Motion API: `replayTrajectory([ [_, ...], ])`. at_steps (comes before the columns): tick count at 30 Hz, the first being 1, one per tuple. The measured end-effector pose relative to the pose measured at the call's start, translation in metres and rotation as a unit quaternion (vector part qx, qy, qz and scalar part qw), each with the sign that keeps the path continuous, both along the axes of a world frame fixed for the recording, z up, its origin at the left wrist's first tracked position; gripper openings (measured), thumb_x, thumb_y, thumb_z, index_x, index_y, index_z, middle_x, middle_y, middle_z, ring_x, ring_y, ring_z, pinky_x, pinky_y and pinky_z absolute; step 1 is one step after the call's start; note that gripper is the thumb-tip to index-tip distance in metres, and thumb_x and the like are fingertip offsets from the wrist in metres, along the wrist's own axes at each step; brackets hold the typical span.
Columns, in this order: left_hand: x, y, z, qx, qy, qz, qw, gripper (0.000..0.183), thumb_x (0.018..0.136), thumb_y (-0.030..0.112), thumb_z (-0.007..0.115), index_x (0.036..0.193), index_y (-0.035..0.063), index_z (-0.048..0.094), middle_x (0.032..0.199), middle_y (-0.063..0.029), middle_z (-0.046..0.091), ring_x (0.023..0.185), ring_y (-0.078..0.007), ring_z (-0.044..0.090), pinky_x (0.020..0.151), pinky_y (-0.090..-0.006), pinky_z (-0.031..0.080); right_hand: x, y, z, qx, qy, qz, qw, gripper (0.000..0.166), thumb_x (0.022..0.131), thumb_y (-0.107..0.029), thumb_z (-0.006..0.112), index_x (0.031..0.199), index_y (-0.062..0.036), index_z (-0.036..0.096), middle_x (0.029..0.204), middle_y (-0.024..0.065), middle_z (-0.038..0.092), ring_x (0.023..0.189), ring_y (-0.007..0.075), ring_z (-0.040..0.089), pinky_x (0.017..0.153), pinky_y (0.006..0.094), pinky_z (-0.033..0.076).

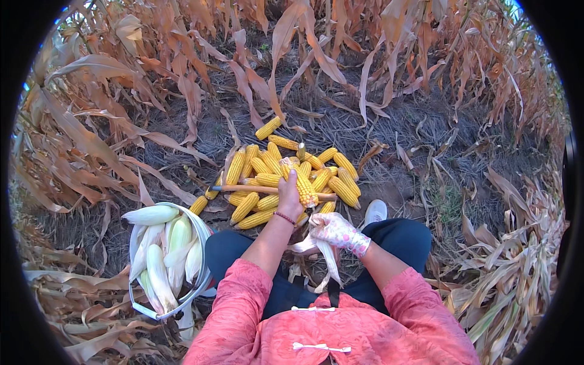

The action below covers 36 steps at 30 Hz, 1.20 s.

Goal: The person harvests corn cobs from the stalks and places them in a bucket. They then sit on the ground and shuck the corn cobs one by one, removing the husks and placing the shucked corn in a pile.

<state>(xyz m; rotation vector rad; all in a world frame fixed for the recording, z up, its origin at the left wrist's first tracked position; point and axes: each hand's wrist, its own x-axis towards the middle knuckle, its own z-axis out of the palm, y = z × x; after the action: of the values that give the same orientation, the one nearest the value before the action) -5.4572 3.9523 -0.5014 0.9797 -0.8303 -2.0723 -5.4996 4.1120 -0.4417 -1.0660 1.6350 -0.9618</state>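
My bare left hand [289, 194], with a beaded bracelet at the wrist, grips a husked yellow ear of corn [306, 188] in front of me. Pale corn husks [329, 260] hang down below my right hand [333, 230], which wears a white glove with pink spots. Its fingers are closed on the husks, just under the lower end of the ear. Beyond both hands lies a pile of husked yellow ears [269, 166] on the soil. A wooden stick [246, 188] rests across the pile, partly hidden behind my left hand and the held ear.
At my left stands a white bucket [204, 228] of ears still in pale green husks [159, 273]. Loose dry husks [497, 292] are heaped at the right. Dry corn stalks [337, 41] rise ahead and on both sides. A white shoe [376, 212] shows beside the pile.
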Motion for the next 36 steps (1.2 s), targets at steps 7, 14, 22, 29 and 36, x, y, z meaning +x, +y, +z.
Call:
replayTrajectory([
  [7, 0.011, -0.043, 0.020, 0.051, 0.183, 0.012, 0.982, 0.061, 0.090, 0.051, 0.046, 0.132, 0.0088, 0.034, 0.129, -0.0035, 0.043, 0.124, -0.0201, 0.036, 0.105, -0.0469, 0.023, -0.017, 0.010, -0.034, -0.046, 0.000, -0.129, 0.991, 0.019, 0.079, -0.023, 0.062, 0.086, -0.0061, 0.059, 0.073, 0.0120, 0.060, 0.072, 0.0288, 0.061, 0.065, 0.0353, 0.047],
  [14, 0.018, 0.052, 0.044, -0.148, 0.080, -0.452, 0.876, 0.082, 0.079, 0.030, 0.070, 0.141, 0.0034, 0.025, 0.132, -0.0135, 0.042, 0.117, -0.0191, 0.045, 0.099, -0.0296, 0.036, -0.032, 0.002, 0.004, -0.152, 0.055, -0.332, 0.929, 0.028, 0.080, -0.028, 0.066, 0.094, -0.0035, 0.059, 0.083, 0.0142, 0.065, 0.078, 0.0268, 0.064, 0.067, 0.0355, 0.049],
  [22, 0.075, 0.078, 0.067, -0.411, -0.120, -0.313, 0.848, 0.062, 0.079, 0.000, 0.055, 0.135, 0.0026, 0.031, 0.099, -0.0072, 0.059, 0.088, -0.0139, 0.060, 0.078, -0.0281, 0.049, -0.008, -0.007, -0.006, -0.226, -0.377, -0.225, 0.870, 0.035, 0.086, -0.019, 0.062, 0.115, -0.0002, 0.054, 0.103, 0.0044, 0.060, 0.093, 0.0124, 0.056, 0.083, 0.0259, 0.045],
  [29, 0.224, 0.076, 0.154, -0.321, -0.099, -0.284, 0.898, 0.062, 0.075, 0.005, 0.052, 0.134, 0.0009, 0.034, 0.093, -0.0055, 0.059, 0.070, -0.0088, 0.058, 0.063, -0.0240, 0.049, 0.000, 0.009, 0.016, -0.138, -0.264, -0.211, 0.931, 0.036, 0.090, -0.028, 0.054, 0.115, -0.0019, 0.051, 0.094, 0.0078, 0.062, 0.080, 0.0147, 0.061, 0.075, 0.0261, 0.048],
  [36, 0.558, 0.170, 0.083, -0.109, -0.557, -0.216, 0.794, 0.043, 0.071, 0.016, 0.061, 0.111, 0.0002, 0.054, 0.089, -0.0089, 0.063, 0.081, -0.0163, 0.058, 0.075, -0.0286, 0.047, 0.033, 0.019, 0.034, -0.091, -0.227, -0.068, 0.967, 0.033, 0.088, -0.024, 0.055, 0.110, 0.0003, 0.056, 0.091, 0.0056, 0.061, 0.080, 0.0114, 0.059, 0.075, 0.0239, 0.047],
])
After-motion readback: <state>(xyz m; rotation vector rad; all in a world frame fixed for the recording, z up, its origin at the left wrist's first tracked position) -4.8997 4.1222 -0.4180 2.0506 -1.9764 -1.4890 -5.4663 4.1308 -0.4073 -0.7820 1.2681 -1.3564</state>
